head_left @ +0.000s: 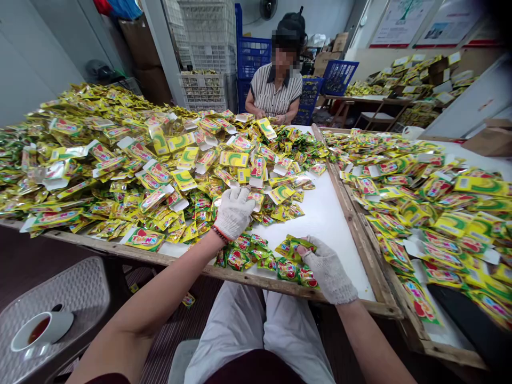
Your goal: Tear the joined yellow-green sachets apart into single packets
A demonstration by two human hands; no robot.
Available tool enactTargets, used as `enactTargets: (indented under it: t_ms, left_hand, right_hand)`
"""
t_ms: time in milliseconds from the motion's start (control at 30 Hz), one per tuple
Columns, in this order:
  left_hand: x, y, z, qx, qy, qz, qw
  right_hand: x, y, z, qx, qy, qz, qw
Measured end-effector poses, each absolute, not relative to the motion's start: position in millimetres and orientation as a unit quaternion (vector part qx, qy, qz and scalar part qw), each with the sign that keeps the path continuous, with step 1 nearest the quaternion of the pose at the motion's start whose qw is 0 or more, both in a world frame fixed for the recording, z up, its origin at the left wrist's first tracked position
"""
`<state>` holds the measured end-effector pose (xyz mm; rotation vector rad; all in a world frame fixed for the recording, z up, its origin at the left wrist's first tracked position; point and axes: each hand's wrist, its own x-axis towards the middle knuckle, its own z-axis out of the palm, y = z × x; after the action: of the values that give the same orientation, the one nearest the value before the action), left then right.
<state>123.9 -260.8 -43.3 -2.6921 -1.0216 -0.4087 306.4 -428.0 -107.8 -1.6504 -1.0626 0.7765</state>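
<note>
My left hand (235, 213), in a white knit glove, reaches over the near edge of a heap of small yellow and green packets. Its fingers are stretched out beside a flat yellow carton (258, 201) with a white flap; contact is unclear. Nearer the table's front edge, my right hand (328, 269), also gloved, has its thumb and fingers closed on a small green packet (298, 246). Loose green packets with red fruit prints (287, 269) lie just below and left of it. More of them (240, 258) sit under my left wrist.
A large heap of packets and open-flapped cartons (160, 154) covers the table's left side. Beyond a wooden divider (356, 218) lie many filled-looking cartons (452, 221) and a dark phone-like object (472, 320). A co-worker (276, 88) sits opposite. A cup (42, 330) rests on a chair (76, 288).
</note>
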Motion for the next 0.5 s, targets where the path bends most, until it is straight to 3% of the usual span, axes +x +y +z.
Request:
enactTargets:
  t_ms: [233, 500]
  left_hand:
    - [133.6, -311.3, -40.8, -0.971, -0.230, -0.057, -0.029]
    - [141.9, -272.1, -71.5, -0.990, -0.075, 0.091, -0.080]
  right_hand:
    - [318.0, -438.7, -121.0, -0.615, -0.291, 0.388, 0.622]
    - [335.5, -459.9, -127.2, -0.725, -0.325, 0.270, 0.544]
